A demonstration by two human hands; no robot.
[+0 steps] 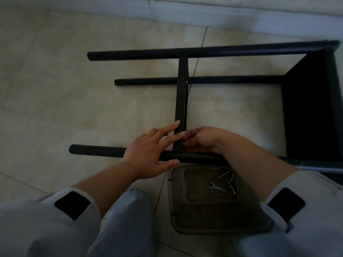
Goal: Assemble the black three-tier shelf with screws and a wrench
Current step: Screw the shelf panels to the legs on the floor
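A person's left hand [148, 154], fingers spread straight, presses the nearest pole [96, 151] and black shelf panel [181, 101] of the half-built shelf lying on the tiled floor [55, 89]; the right hand [201, 139] curls at the joint (its hold cannot be made out). Below, a tray [213, 219] carries wrench [217, 187] and screws [231, 184].

Floor [74, 93]: pale beige tile, grout lines running diag. Light baseboard [185, 12] along the far edge, w/ one vertical joint at upper centre. Brown plastic tray [204, 216] on the floor, near bottom centre, rounded corners, raised rim. Lighting dim; finer surface detail not discernible.
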